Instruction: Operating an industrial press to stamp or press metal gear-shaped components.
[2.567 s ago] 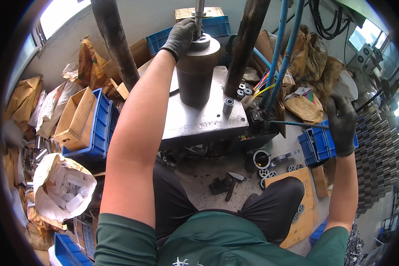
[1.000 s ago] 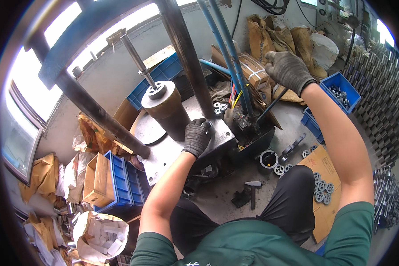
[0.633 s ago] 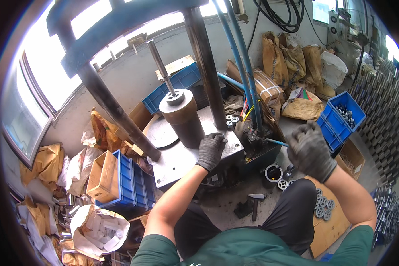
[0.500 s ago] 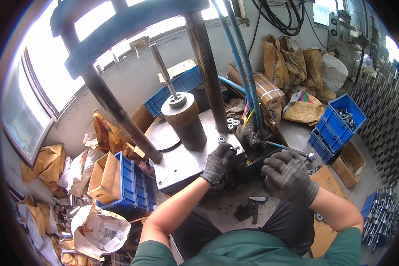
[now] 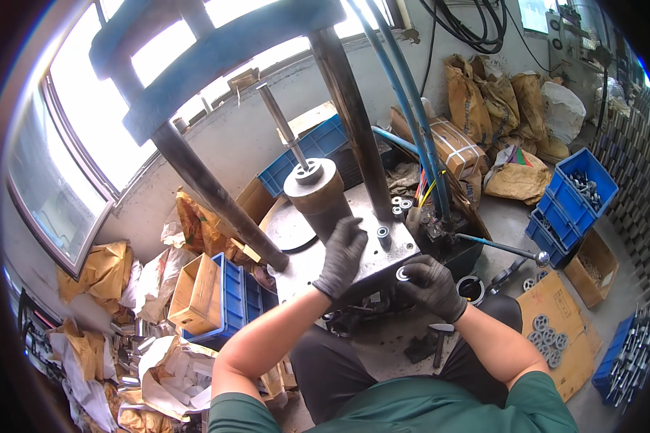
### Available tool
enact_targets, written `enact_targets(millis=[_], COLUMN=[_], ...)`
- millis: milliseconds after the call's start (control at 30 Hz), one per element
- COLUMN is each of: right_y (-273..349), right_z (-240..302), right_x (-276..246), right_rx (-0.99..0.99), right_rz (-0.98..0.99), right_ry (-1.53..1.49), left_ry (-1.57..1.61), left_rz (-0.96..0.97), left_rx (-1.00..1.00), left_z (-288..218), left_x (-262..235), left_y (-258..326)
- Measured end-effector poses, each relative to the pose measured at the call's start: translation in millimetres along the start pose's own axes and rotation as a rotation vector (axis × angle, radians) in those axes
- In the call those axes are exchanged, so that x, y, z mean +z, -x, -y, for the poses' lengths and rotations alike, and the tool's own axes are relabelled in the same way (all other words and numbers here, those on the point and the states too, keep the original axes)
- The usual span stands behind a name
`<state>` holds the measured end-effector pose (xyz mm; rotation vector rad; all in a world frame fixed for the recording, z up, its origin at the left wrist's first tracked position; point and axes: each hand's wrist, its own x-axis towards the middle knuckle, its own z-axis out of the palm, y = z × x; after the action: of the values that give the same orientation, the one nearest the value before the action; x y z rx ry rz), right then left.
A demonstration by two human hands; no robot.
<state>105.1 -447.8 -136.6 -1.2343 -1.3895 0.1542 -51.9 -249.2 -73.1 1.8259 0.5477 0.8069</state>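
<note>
Your left hand (image 5: 341, 256): flat, grip open, on press plate (image 5: 354, 268) beside one cylinder (image 5: 318, 196). Right hand (image 5: 430, 285): grip pinches one ring (image 5: 401, 273); three rings (image 5: 397, 204) behind.

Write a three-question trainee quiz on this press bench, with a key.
1. True or false: the right hand holds a small metal ring at the edge of the steel plate.
2. What does the left hand rest against?
A. the blue crate
B. the brown cylinder on the plate
C. the lever with the ball end
3. Fill in: both hands wear dark ____.

Key: 1 true; 2 B; 3 gloves.
</note>
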Motion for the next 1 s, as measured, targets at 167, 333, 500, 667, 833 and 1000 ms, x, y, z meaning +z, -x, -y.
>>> enact_targets(millis=[167,333,500,667,833,1000], right_y=[-5,-6,-26,-111,-219,-266], right_z=[-29,-36,-29,-23,-24,-26], right_x=[0,8,27,46,76,101], right_rx=[0.183,0.204,0.172,-0.080,-0.237,-0.209], right_rz=[-0.160,-0.116,-0.125,-0.142,-0.152,-0.053], right_ry=[-0.057,-0.040,-0.104,0.041,0.251,0.540], left_ry=[-0.268,-0.033,0.186,0.190,0.349,0.479], left_rz=[-0.742,-0.676,-0.649,-0.667,-0.703,-0.729], left_rx=[0.391,0.082,-0.005,0.170,0.280,0.398], left_z=[-45,-62,-25,-17,-42,-70], left_x=[-82,-111,-95,-94,-103,-124], left_y=[-149,-222,-227,-223,-207,-192])
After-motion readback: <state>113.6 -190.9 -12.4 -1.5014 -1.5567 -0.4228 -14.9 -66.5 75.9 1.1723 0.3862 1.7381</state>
